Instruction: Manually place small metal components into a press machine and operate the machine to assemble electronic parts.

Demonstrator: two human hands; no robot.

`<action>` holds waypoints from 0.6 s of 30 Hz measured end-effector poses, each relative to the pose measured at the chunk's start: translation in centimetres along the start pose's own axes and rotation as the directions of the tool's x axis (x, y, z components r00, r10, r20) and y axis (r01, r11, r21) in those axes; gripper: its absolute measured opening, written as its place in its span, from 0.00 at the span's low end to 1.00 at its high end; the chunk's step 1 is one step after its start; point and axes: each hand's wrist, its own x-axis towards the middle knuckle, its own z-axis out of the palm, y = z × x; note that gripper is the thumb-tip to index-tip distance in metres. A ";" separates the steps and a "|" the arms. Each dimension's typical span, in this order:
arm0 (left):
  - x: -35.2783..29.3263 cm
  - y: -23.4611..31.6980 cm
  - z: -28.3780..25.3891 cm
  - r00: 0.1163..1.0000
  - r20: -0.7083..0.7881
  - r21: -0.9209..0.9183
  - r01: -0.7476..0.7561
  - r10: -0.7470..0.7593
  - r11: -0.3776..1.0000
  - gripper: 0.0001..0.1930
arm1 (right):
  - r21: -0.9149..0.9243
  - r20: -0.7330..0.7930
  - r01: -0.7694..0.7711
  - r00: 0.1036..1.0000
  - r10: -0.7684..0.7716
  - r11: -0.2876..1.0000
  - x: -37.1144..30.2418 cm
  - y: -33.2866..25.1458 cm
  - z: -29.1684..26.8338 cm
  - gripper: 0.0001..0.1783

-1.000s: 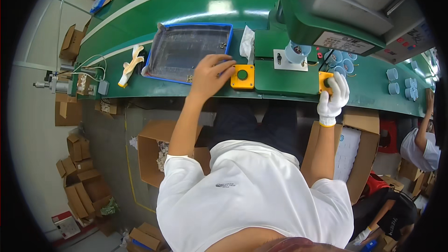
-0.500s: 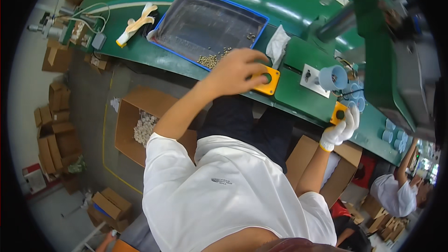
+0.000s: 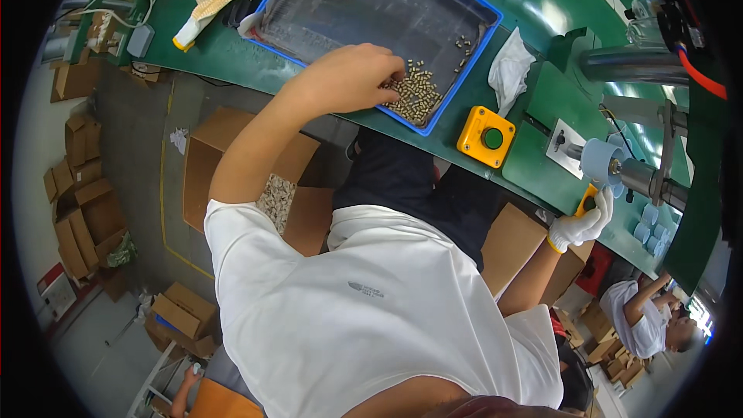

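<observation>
My left hand point(image 3: 357, 77), bare, is over the near right corner of a blue-rimmed tray point(image 3: 325, 23). Its fingers are bent, with thumb and forefinger apart, beside a heap of small brass-coloured metal pieces point(image 3: 422, 93). My right hand point(image 3: 582, 224), in a white knit glove, rests against a yellow button box point(image 3: 587, 200) with its fingers stretched out. The glove partly covers that box. Another yellow box with a green button point(image 3: 492, 138) sits between tray and machine. A light blue cup point(image 3: 597, 161) is on the metal fixture point(image 3: 565, 147), against the machine's round metal head point(image 3: 641, 176).
A white cloth point(image 3: 511, 70) lies right of the tray, a spare glove point(image 3: 217, 4) left of it. Several blue cups point(image 3: 652, 231) stand along the bench at right. Cardboard boxes point(image 3: 503, 244) are below the bench. A co-worker point(image 3: 638, 313) is at far right.
My left hand has gone from the nearer yellow button box to the metal pieces in the tray. The machine's head now meets the cup. My right hand stays at its button box.
</observation>
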 end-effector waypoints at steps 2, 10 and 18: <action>0.2 0.4 0.1 1.000 0.006 0.044 0.007 -0.007 0.999 0.12 | 0.010 -0.023 -0.008 1.000 0.008 1.000 -0.2 0.2 0.0 0.29; 0.2 0.1 -0.4 0.991 -0.133 0.007 0.032 -0.031 0.999 0.10 | 0.057 -0.027 -0.042 0.999 0.044 0.997 -0.4 0.4 -0.2 0.28; 1.7 -0.7 1.0 0.987 -0.066 0.047 -0.143 0.145 0.989 0.09 | 0.107 -0.028 -0.069 0.997 0.072 0.992 -0.3 0.2 0.4 0.30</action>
